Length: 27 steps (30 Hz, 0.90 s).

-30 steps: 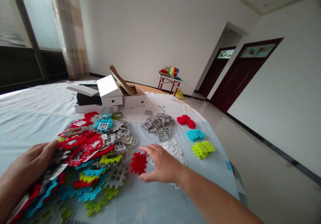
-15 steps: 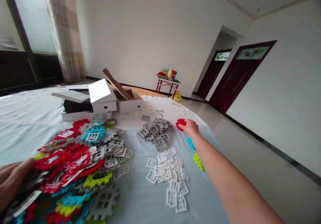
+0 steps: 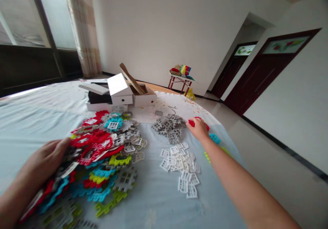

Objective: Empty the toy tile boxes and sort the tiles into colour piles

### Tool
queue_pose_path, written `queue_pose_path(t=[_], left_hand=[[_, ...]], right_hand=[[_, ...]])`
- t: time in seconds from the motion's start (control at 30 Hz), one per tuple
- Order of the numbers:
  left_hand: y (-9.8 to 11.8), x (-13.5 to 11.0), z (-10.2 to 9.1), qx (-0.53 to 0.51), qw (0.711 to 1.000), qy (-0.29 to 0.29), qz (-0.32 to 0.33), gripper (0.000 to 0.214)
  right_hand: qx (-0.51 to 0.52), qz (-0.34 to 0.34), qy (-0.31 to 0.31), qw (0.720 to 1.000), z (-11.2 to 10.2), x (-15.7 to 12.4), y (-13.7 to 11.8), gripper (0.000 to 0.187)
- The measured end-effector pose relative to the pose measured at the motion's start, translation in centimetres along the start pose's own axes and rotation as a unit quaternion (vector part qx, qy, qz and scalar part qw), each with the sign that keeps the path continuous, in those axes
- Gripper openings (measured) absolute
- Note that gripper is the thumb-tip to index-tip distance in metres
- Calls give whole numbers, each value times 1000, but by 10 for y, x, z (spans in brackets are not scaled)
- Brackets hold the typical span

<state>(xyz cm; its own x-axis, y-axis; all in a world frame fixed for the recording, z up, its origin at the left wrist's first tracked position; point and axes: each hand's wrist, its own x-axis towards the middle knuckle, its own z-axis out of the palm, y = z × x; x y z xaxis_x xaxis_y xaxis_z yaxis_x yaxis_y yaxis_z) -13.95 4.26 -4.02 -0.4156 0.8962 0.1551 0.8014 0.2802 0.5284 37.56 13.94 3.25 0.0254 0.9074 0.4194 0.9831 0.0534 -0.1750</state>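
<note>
On red pieces [image 3: 195,122] — right hand [image 3: 198,129]

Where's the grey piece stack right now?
Head view, centre-right of the table: the grey piece stack sits just left of the right hand, beyond the white window pieces, in front of the white boxes.

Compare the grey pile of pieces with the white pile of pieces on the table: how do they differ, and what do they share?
The grey pile is heaped compactly; the white pile is spread flat in a loose trail. Grey pieces have notched, toothed edges; white pieces look like small window grids. The grey pile lies farther off, beside the right hand; the white pile lies nearer. Both rest on the pale blue cloth, each of one colour.
</note>
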Motion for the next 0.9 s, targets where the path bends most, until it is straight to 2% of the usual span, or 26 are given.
queue_pose_path(t=[0.1,0.23,0.33,0.47,0.63,0.73,0.9], left_hand=[[28,-21,-17,-37,999,-33,-20,56],[39,-27,-21,-43,998,-43,-23,56],[38,-27,-21,-43,998,-41,-17,56],[37,-28,-21,-39,998,-46,-6,58],[36,-27,-21,-34,998,-44,-2,58],[36,-27,-21,-33,998,-51,1,60],[37,-27,-23,-27,998,-54,1,62]], right_hand=[[118,-113,-2,987,-11,-30,-41,24],[246,-237,-29,939,-25,-78,-106,20],[279,-309,-77,906,-28,-108,-147,24],[259,-354,-98,893,-21,-125,-178,32],[253,-357,-106,893,-18,-129,-188,18],[321,-311,-116,887,-24,-133,-185,13],[441,-196,-141,864,-34,-138,-174,25]])
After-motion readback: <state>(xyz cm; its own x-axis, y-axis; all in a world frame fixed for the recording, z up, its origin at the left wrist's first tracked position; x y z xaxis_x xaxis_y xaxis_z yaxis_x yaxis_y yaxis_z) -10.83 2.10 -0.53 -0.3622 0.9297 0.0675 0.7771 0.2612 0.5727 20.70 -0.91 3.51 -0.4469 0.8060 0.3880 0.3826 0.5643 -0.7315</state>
